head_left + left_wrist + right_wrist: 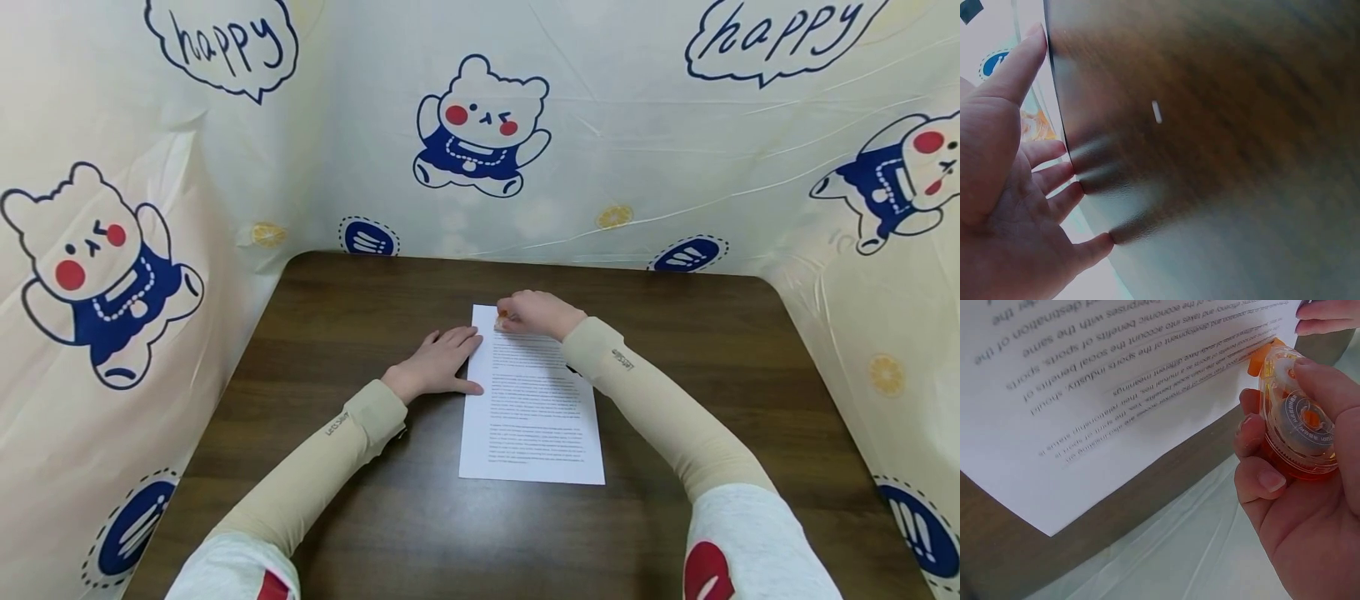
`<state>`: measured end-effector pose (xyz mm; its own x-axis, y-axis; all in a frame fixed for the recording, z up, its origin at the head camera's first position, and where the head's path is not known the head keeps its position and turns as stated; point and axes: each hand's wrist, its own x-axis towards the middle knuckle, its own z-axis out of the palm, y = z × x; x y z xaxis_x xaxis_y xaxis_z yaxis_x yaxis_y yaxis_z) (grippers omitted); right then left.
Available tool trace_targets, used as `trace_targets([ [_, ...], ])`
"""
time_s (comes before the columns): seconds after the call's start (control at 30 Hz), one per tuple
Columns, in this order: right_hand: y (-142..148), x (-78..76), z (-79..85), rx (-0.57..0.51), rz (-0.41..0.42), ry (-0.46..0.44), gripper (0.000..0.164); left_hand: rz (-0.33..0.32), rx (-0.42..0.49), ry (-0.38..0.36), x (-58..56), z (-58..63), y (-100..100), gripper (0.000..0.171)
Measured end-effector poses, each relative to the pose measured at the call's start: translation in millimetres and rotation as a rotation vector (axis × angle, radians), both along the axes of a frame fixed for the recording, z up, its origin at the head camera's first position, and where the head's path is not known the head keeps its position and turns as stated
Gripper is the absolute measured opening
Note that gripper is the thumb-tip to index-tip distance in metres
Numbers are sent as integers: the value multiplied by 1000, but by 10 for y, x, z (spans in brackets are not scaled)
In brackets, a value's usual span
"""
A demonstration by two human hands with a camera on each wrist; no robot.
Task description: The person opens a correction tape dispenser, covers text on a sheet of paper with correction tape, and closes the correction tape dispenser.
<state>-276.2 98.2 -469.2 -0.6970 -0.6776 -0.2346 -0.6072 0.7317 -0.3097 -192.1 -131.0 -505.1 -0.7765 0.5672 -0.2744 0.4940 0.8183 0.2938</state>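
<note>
A printed sheet of paper (532,417) lies on the brown table. My left hand (438,365) rests at the sheet's left edge, with fingers spread and fingertips touching the paper. At the top of the page my right hand (540,315) grips an orange, see-through correction tape (1302,425). In the right wrist view, the thumb lies along one side and curled fingers hold the other. The orange tip (1260,359) meets the paper near the first printed lines. Whether any tape has been laid there is hidden.
The wooden table (360,533) reaches up to a pale curtain (330,125) printed with bears, which hangs behind it and on both sides. A small white streak (1157,112) shows on the dark tabletop in the left wrist view.
</note>
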Motion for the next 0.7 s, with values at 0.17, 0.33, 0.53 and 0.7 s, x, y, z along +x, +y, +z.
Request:
trace_targets([
  [0.17,-24,15,35,39,-3,6,25,2,-1,1,5,14,9,102],
  [0.33,-7,22,25,53,3,13,25,5,-7,-6,-2,-1,13,103],
  [0.53,23,37,29,50,-2,19,29,8,-8,-7,-17,-3,15,103],
  [0.7,51,46,35,49,-25,-2,33,6,-4,-8,-20,-5,10,103],
])
